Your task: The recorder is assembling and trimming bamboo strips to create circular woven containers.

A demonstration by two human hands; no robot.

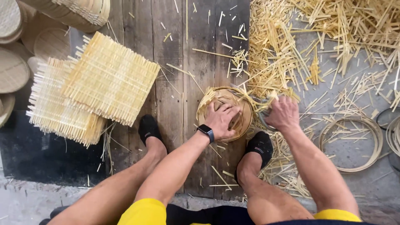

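round woven tray (246, 109) | under left hand (221, 118) fingers | right hand (283, 113) at rim

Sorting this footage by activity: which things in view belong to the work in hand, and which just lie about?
In hand: round woven basket, pressed by left hand; right hand at its rim.
Lying about: square woven mats, bamboo offcuts, bamboo hoops, stacked round trays.

small dark rectangular smartwatch screen (206, 131), left wrist
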